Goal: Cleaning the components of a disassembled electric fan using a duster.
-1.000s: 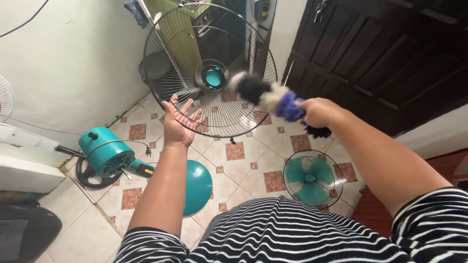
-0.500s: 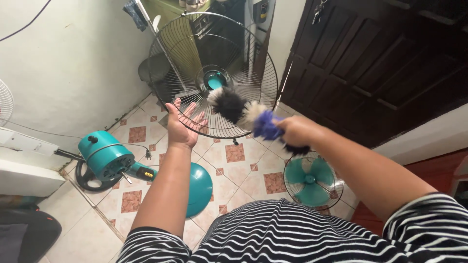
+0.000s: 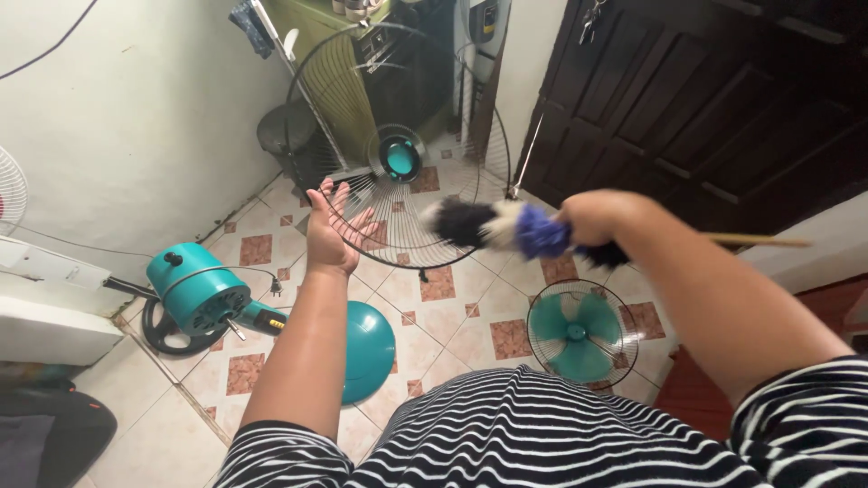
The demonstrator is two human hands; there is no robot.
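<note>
From the head camera, the feather duster (image 3: 493, 226) lies almost level, its long axis running left to right: the black and white tuft points left toward the wire fan guard (image 3: 398, 145), the blue band sits just beside the fist, and the thin wooden handle sticks out to the right past the wrist. The right hand (image 3: 597, 217) is closed around the duster near the blue part, arm stretched forward and slightly bent. The left hand (image 3: 330, 230) is open, palm up and fingers spread, supporting the lower left rim of the guard, which stands tilted above the tiled floor (image 3: 452, 316).

Half a second ago the duster's tip was raised against the guard near its teal hub (image 3: 400, 158); now it has swung down and right, below the hub. The left hand has barely shifted.

Below on the floor lie a teal fan motor (image 3: 194, 289) and a small caged fan (image 3: 579, 330).
</note>
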